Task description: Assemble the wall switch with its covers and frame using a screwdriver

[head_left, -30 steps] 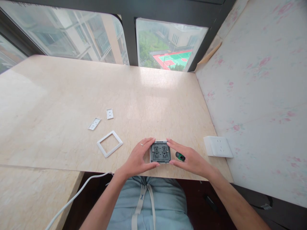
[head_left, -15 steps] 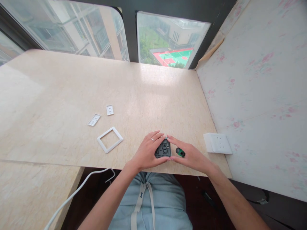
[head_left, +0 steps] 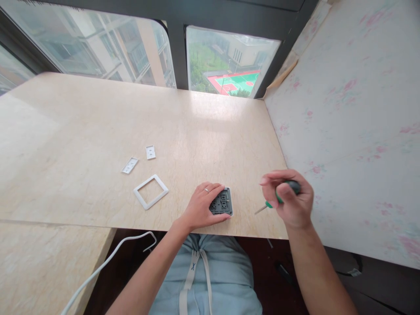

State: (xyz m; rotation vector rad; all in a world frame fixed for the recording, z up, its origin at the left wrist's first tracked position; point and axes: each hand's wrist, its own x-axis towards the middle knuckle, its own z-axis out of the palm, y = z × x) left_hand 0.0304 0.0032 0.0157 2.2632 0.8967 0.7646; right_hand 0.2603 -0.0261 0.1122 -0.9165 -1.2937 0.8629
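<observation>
The left hand clasps a grey switch flat on the desk, a white frame and two small plates lying left of it, while to its right the right hand is closed around a green screwdriver slanting down toward the left hand.

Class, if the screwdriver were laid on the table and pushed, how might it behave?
The screwdriver would probably roll, as its thick handle looks rounded. Its weight likely sits toward the handle, since the shaft is so thin. The straight shaft also looks metallic, so it should stay stiff.
</observation>
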